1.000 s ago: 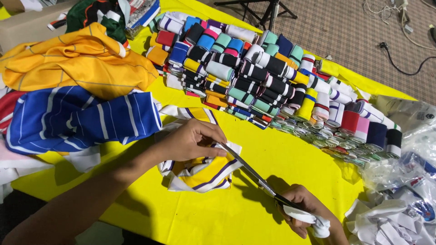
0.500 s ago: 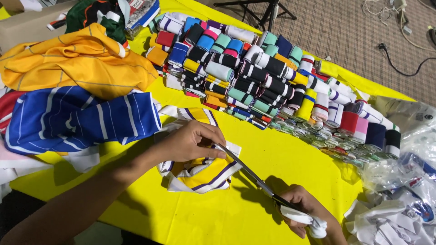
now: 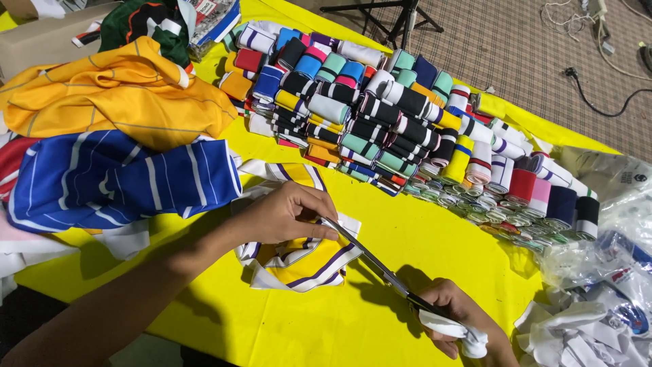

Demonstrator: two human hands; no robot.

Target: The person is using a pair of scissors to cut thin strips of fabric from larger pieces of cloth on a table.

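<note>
Left hand (image 3: 288, 214) lies fingers-down on a folded piece of white, yellow and purple striped trim (image 3: 299, 255), pinching its upper edge against the yellow worktop (image 3: 421, 238). Right hand (image 3: 458, 323) is closed around the handles of a pair of scissors (image 3: 377, 261); the handles are wrapped in white cloth, so the grip itself is partly hidden. The scissor blades run up and left from the right hand, and their tips reach the trim just under the left fingertips (image 3: 326, 228). Whether the blades are parted or together cannot be told.

The trim sits near the front middle of the worktop, just right of a blue garment with white stripes (image 3: 122, 180). Behind that lies a yellow-orange garment (image 3: 122, 102), with a green one (image 3: 146, 27) beyond it.

Across the far half of the worktop stands a dense block of rolled striped ribbing (image 3: 380, 126) in many colours. At the right edge lie clear plastic bags (image 3: 611, 231) and white fabric scraps (image 3: 577, 336). A black cable (image 3: 598, 98) lies on the checked floor.
</note>
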